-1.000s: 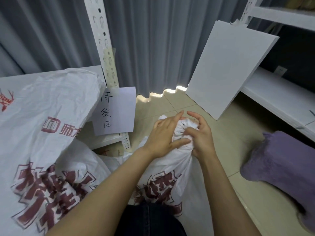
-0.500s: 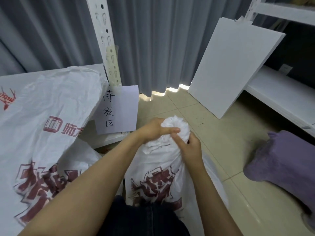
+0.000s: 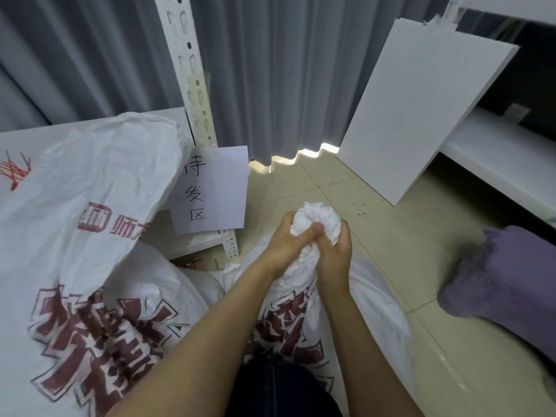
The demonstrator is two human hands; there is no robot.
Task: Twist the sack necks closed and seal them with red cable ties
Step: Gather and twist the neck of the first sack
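Note:
A white woven sack (image 3: 288,320) with dark red print stands on the floor between my forearms. Its neck (image 3: 316,218) is bunched into a tight white knob. My left hand (image 3: 290,243) grips the neck from the left, thumb across the front. My right hand (image 3: 334,257) grips it from the right, just below the knob. A thin red piece that may be a cable tie (image 3: 194,261) lies on the floor under the shelf. None shows in my hands.
Two more printed white sacks (image 3: 78,236) fill the left side, one lying on a low white shelf. A handwritten paper sign (image 3: 210,191) hangs on the slotted shelf post (image 3: 195,73). A white board (image 3: 421,109) leans against a right-hand shelf. A purple cushion (image 3: 505,284) lies at right.
My hands have gone from gathering the loose sack mouth to gripping it. The neck is now squeezed into a tighter knob and both hands sit closer together around it.

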